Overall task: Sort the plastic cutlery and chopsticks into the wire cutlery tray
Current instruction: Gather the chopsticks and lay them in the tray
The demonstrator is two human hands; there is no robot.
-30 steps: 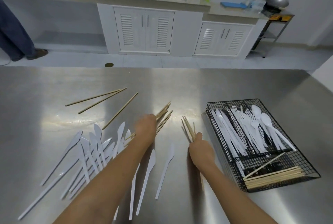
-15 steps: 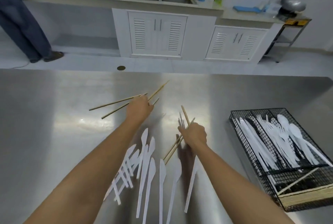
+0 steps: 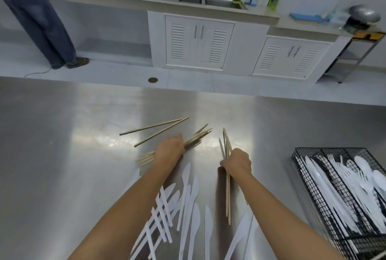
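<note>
My left hand [image 3: 169, 151] is closed on a bundle of wooden chopsticks [image 3: 199, 135] that sticks out on both sides of the fist, low over the steel table [image 3: 62, 155]. My right hand [image 3: 237, 162] grips a second bunch of chopsticks [image 3: 228, 192], held nearly upright in the picture. Two loose chopsticks [image 3: 154, 129] lie just beyond my left hand. Several white plastic knives [image 3: 188, 207] lie scattered between my forearms. The black wire cutlery tray [image 3: 302, 176] sits at the right edge, holding white knives, forks and spoons in separate compartments.
Beyond the table's far edge is a white floor with a drain, a counter with a sink [image 3: 200, 0] and white cabinets [image 3: 198, 44]. A person's legs in jeans [image 3: 41, 23] stand at the far left.
My left hand has gathered more chopsticks into its fist and drawn back slightly. My right hand's bunch has swung from slanted to nearly straight. The view has shifted left, pushing the tray toward the edge.
</note>
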